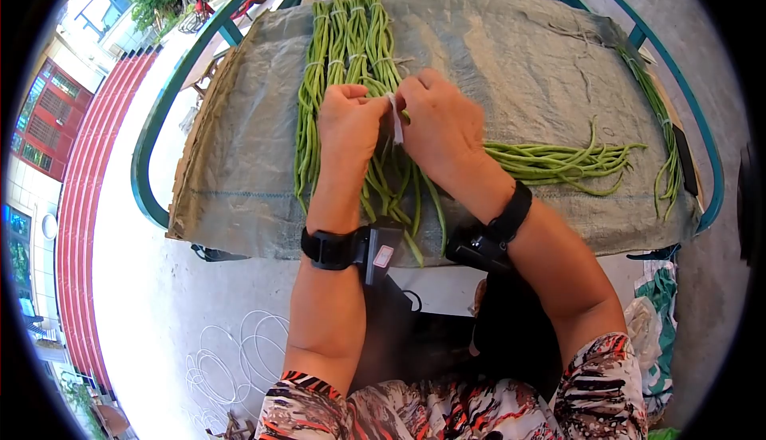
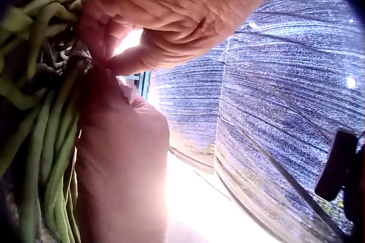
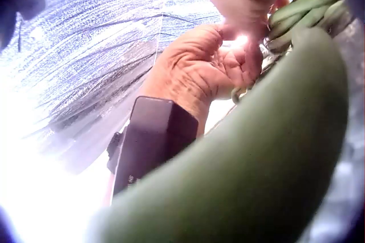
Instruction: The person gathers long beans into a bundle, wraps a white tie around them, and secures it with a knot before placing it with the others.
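Note:
Both hands meet over a bundle of long green beans in the head view. The left hand [image 1: 349, 121] pinches a narrow white strip [image 1: 396, 121] between thumb and fingers. From the other side, the right hand [image 1: 443, 125] pinches the same strip, its fingertips close to the left ones. Long beans [image 1: 383, 185] hang below the hands toward the front edge of the cloth. In the left wrist view, bean stems [image 2: 54, 146] gather right beside the pinching fingers. A large blurred bean [image 3: 256, 140] crosses the right wrist view. The hands partly hide the strip and bundle.
Several tied bean bundles [image 1: 339, 37] lie at the back left on a grey woven cloth [image 1: 527, 65]. Loose beans [image 1: 558, 165] lie to the right, with a thin green bundle [image 1: 654, 97] at the far right. A green metal rail [image 1: 148, 153] borders the cart bed.

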A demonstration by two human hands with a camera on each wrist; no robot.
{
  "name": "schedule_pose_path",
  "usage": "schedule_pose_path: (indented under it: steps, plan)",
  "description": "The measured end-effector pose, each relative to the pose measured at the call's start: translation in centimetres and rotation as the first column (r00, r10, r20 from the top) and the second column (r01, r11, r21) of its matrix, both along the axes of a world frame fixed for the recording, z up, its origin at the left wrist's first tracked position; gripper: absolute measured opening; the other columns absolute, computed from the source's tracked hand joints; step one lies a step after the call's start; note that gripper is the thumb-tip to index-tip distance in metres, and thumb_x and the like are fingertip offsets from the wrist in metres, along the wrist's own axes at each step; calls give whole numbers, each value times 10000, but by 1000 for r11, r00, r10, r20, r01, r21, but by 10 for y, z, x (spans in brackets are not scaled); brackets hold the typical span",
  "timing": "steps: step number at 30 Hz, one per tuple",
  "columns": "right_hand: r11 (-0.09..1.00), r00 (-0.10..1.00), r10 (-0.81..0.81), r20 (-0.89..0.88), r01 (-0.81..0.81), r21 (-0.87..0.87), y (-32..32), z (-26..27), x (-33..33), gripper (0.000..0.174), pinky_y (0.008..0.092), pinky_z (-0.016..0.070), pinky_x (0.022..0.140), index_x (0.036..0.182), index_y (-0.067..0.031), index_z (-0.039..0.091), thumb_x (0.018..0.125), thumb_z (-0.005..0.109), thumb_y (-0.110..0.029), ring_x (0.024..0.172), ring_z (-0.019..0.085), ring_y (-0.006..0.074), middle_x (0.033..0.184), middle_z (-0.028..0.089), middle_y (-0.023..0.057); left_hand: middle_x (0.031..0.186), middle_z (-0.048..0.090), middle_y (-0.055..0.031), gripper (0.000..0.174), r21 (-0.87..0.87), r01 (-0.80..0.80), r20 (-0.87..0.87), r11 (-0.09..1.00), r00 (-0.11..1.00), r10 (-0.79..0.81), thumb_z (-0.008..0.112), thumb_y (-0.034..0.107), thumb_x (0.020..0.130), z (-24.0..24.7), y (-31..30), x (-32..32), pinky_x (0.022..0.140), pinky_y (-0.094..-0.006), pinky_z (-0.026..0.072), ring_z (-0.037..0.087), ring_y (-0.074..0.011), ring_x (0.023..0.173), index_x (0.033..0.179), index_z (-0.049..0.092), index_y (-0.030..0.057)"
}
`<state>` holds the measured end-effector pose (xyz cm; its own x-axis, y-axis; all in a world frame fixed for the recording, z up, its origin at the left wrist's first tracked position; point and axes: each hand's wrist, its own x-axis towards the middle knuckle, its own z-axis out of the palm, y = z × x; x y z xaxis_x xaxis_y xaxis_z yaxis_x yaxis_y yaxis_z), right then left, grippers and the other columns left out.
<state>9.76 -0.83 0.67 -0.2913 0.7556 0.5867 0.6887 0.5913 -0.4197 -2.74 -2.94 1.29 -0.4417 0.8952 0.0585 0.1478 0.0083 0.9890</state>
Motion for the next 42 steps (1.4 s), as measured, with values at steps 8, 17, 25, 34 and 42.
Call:
schedule_pose_path:
  steps: [8,17,25,34,42]
  plan:
    - [781,928,136,-348,-316,-539,28,-3,10,237,322,418,556,735,-64,618,745,670,-295,625,578,216,685,569,62,870,634,-50,238,12,99,-80,995,992,-98,672,113,814,-7,3,-4,599,-233,466,593,-119,713,1012,573,26]
    - [430,686,-44,-726,-643,-633,32,5,18,140,202,273,511,694,-119,579,785,624,-215,552,385,45,637,462,-58,821,634,-73,126,132,110,-476,985,879,-34,677,61,793,-12,0,6,651,-277,478,600,-140,711,882,620,-8]
    - [508,628,22,-778,-678,-532,30,9,22,117,191,372,572,813,-78,618,874,589,-173,612,471,54,685,521,-48,730,621,-107,151,212,32,-593,977,799,102,666,119,787,-9,-4,10,640,-298,471,601,-177,674,822,630,-24]
    - [914,908,324,-265,-373,-158,47,-10,27,111,359,477,676,919,-41,602,847,611,-123,761,589,280,826,614,119,791,585,-171,185,28,74,-530,997,847,-48,615,163,760,-1,-17,8,698,-395,452,575,-311,763,751,579,-18]
    - [983,966,179,-184,-184,-11,44,-10,20,58,448,468,682,889,-71,547,862,545,-122,816,577,366,882,585,134,757,522,-138,150,-75,273,-326,959,902,-282,592,104,765,10,-29,15,603,-359,447,566,-245,672,754,528,-31]
